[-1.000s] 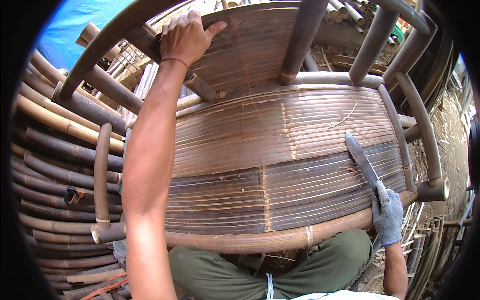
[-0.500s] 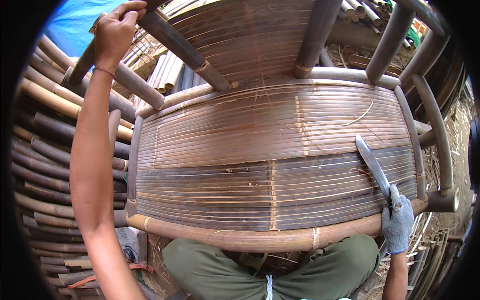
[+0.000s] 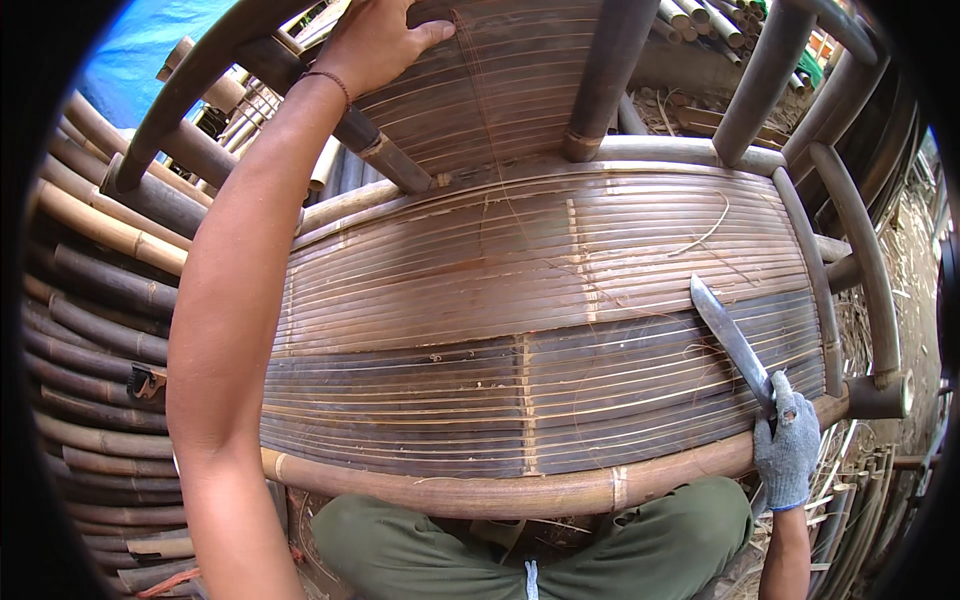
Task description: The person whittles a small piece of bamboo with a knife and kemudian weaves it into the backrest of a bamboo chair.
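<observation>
My right hand, in a grey knit glove, is closed round the handle of a long knife. Its broad metal blade points away and to the left, above the slatted bamboo seat. Up at the top edge of the view, my bare left hand is at the bamboo backrest. Its thumb stretches out toward thin reddish-brown strands that hang down the backrest; the other fingers are mostly cut off by the picture's edge. A pale curved strip lies on the seat's right half.
Stacked dark bamboo poles fill the left side. A blue tarp is at the far left. Thick bamboo armrest posts stand at the right. My knees in green trousers are close to the seat's front rail.
My left hand has left the armrest's upper end at the left and moved right to the backrest, its thumb now stretched out. The right hand keeps hold of the knife.
</observation>
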Motion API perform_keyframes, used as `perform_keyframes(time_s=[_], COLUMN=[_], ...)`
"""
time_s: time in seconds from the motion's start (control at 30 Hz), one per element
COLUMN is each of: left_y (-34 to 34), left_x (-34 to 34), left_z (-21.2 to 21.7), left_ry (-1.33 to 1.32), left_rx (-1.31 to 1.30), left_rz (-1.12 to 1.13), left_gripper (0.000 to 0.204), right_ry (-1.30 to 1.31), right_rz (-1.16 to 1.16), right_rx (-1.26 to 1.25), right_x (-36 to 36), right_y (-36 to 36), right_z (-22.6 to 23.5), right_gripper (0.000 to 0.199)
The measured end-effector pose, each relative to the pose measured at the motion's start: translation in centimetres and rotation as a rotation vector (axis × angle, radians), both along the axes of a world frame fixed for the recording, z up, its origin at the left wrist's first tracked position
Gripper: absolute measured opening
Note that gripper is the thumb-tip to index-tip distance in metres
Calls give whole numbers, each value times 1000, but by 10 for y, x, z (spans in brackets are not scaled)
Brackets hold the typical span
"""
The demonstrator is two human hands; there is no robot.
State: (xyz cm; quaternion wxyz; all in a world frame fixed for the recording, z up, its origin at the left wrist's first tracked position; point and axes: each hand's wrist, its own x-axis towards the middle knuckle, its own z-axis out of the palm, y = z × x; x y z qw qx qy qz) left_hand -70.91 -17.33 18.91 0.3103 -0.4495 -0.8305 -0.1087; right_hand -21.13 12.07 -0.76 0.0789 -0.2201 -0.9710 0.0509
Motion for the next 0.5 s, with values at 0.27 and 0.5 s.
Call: perform_keyframes(time_s=[0.27,0.5], left_y=[3,16], left_x=[-17,1], left_z=[-5,2], left_ry=[19,-240], left_rx=[-4,118], left_rz=[168,314], left_gripper=[57,54], right_ry=[83,367], right_rz=[-32,221], right_rx=[-57,184], right_x=[-5,-63], right_y=[-7,-26], right_z=[9,62], right_gripper=[76,74])
